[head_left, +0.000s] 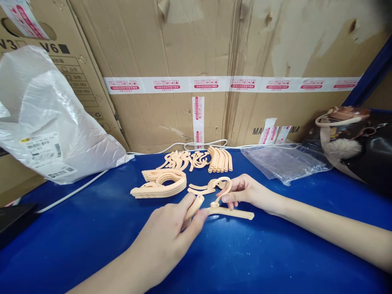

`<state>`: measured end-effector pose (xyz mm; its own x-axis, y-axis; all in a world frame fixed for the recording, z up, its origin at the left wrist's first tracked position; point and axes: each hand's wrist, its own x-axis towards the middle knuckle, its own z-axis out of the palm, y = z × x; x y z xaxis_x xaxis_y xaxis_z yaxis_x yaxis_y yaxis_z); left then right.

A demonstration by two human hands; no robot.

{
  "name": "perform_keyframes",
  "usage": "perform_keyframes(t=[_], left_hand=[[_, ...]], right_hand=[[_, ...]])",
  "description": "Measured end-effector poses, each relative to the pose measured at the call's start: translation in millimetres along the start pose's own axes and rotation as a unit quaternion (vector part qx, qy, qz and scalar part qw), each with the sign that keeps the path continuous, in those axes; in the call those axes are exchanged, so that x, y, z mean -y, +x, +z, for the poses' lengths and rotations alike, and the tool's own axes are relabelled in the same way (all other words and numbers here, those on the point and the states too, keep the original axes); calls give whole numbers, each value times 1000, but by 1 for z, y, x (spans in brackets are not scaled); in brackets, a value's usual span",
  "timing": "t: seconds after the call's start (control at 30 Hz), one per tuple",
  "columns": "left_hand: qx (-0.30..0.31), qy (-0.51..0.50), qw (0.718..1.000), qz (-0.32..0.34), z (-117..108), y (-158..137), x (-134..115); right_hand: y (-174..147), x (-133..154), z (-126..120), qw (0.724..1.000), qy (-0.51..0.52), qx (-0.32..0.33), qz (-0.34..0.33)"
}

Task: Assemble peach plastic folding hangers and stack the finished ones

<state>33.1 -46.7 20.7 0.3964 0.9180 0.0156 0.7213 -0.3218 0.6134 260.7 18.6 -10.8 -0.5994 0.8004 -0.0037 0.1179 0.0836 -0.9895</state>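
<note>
My left hand [168, 230] is closed around a beige plastic hanger arm [196, 205], its thumb and fingers pressed together. A second hanger arm [237, 212] sticks out to the right from the left thumb tip. Above it, my right hand [245, 191] pinches a curved beige hanger hook [229, 185], whose round base meets that second arm; whether they are joined I cannot tell. Just behind the hands, loose hanger arms [199, 190] lie on the blue table. A stack of folded hangers [165, 189] rests beyond my left hand.
Farther back are a pile of hooks [177, 159] and a row of hanger arms [220, 159]. A white plastic bag [61, 114] stands at left. Clear plastic [284, 163] and a dark bag [373, 151] lie at right. Cardboard boxes [171, 118] and a white cable [79, 190] border the blue table [245, 261].
</note>
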Motion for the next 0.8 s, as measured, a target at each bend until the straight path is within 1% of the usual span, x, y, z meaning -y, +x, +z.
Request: perform_keyframes(t=[0.03,0.1,0.2,0.43,0.57,0.67,0.73,0.8], left_hand=[[-1,63,998,5,1,0,0],[3,145,989,0,2,1,2],[19,187,982,6,6,4,6],[44,171,984,15,9,4,4],[67,114,991,9,6,2,1],[38,59,997,35,3,3,4],[14,49,997,55,3,4,8],[4,54,996,64,3,5,11]], right_hand=[[0,0,0,1000,0,-5,1],[0,1,0,1000,-2,-18,0],[0,3,1,999,-10,-32,-8],[-1,8,1,1000,2,-21,-21],[0,5,-1,999,7,-24,-30],[2,3,-2,998,33,-41,-24],[3,2,-1,997,50,-55,-17],[3,4,-1,996,62,-62,-10]])
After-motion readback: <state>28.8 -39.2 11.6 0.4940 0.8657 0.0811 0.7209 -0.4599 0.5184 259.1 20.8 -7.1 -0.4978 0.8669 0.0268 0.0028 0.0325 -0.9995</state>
